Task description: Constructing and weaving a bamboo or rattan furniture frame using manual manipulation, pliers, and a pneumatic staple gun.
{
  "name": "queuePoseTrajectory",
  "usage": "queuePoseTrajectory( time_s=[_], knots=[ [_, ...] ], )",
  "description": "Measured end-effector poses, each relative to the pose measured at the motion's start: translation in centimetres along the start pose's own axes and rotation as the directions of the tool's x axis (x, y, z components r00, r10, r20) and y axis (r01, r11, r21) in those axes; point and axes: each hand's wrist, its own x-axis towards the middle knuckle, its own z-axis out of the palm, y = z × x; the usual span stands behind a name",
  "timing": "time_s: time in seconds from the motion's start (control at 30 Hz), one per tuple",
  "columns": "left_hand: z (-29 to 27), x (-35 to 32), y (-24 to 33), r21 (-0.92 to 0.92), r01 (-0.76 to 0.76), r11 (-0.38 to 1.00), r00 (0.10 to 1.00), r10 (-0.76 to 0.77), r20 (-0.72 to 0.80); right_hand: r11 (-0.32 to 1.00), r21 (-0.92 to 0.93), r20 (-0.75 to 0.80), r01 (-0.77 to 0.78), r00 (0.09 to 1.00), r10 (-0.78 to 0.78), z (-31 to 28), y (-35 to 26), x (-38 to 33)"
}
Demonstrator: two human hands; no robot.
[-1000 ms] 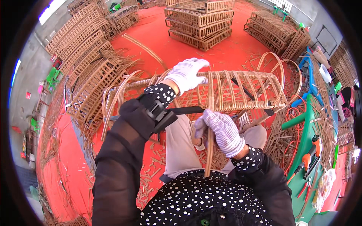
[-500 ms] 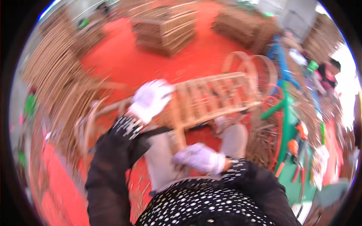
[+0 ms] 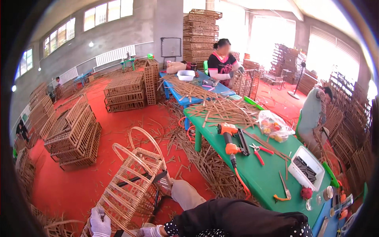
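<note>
A tan wicker basket (image 3: 126, 187) with slatted sides and two tall hoop handles (image 3: 148, 136) lies slanted in front of my knees, with a dark bar across it. My left hand (image 3: 100, 223), in a pale glove, has its fingers curled on the basket's near left corner. From there a flat wicker strip (image 3: 118, 222) runs along the near end toward my right hand. At the lower picture edge, my right hand (image 3: 150, 231), also gloved, is closed at the strip's near end; the frame cuts off part of its fingers.
To my right, a green table (image 3: 244, 173) holds an orange nail gun (image 3: 233, 138), red-handled pliers (image 3: 260, 152), scissors (image 3: 283, 189), and a white tray (image 3: 306, 168). Loose strips litter the red floor. Stacked wicker crates (image 3: 73, 132) stand left. Two people (image 3: 223, 63) sit beyond the tables.
The view has swung to the right and up, so the basket now appears lower and farther left. More of the green table and room shows. My left hand's fingers now look curled on the corner.
</note>
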Motion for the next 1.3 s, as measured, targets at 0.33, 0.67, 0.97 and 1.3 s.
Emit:
queuePoseTrajectory(
  time_s=[0.33,0.67,0.97,1.3],
  knots=[
    [-0.4,-0.1,1.0,-0.062,0.207,0.976,0.977,-0.204,0.063,0.999,0.018,0.084,0.043,0.995,-0.044,0.2,0.2,0.2],
    [-0.2,-0.3,0.3,-0.067,0.178,0.982,0.984,-0.176,0.039,0.999,0.004,0.088,0.05,0.995,-0.05,0.0,1.1,0.8],
    [-0.4,-0.2,0.9,-0.082,0.213,0.974,0.977,-0.21,0.045,0.995,0.004,0.087,0.097,0.991,-0.097,0.3,1.1,0.8],
    [-0.4,-0.2,0.4,-0.115,0.224,0.968,0.974,-0.22,0.054,0.995,0.048,0.076,0.093,0.992,-0.096,0.8,0.5,0.0]
  ],
)
